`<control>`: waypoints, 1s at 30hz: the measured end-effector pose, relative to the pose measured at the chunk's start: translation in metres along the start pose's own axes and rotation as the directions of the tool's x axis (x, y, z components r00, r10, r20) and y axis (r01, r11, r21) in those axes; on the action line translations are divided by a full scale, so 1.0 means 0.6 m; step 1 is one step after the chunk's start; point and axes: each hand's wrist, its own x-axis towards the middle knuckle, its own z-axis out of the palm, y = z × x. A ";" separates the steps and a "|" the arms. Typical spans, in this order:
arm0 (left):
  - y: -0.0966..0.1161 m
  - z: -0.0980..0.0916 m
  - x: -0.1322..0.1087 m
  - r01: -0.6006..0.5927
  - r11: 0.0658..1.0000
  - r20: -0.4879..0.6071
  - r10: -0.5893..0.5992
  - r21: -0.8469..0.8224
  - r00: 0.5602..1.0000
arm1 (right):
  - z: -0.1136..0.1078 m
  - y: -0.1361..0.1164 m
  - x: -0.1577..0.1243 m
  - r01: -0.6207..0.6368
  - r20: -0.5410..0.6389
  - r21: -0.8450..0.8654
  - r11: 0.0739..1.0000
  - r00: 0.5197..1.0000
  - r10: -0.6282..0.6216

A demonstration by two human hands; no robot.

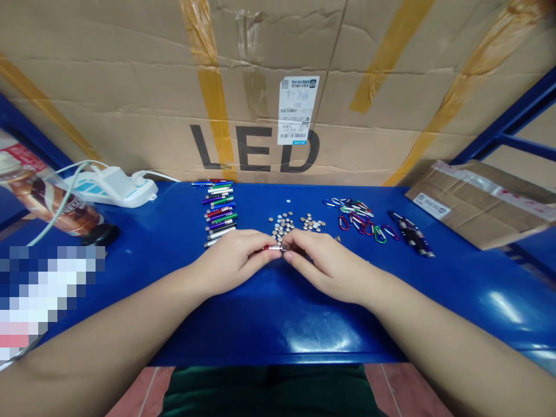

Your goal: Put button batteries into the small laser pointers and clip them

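Note:
My left hand (237,259) is closed round a small red pen-shaped torch (271,247), holding it level just above the blue table (269,313). My right hand (324,260) meets it at the torch's silver end, fingertips pinched there; what they pinch is hidden. Just beyond my fingers lie two heaps of small silver button cells (282,225) (311,222). A row of coloured torch tubes (219,211) lies to the back left.
Coloured carabiner clips (360,220) and dark finished torches (412,234) lie to the right. A white power strip (117,186) and a drink can (52,202) are at the left, a flat carton (478,200) at the right, a large "LED" cardboard box (278,87) behind.

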 end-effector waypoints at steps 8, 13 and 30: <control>0.009 0.000 0.002 -0.007 0.993 0.101 0.019 -0.120 0.995 | 0.003 0.003 -0.002 0.189 0.026 -0.150 0.970 0.982 -0.187; 0.005 -0.002 0.002 0.050 0.990 0.090 -0.038 -0.133 0.995 | -0.001 -0.001 -0.005 0.170 0.021 -0.141 0.975 0.985 -0.169; 0.011 -0.008 0.002 -0.400 0.839 -0.084 0.458 0.368 0.885 | 0.017 0.001 0.008 -0.547 0.522 0.831 0.098 0.828 0.204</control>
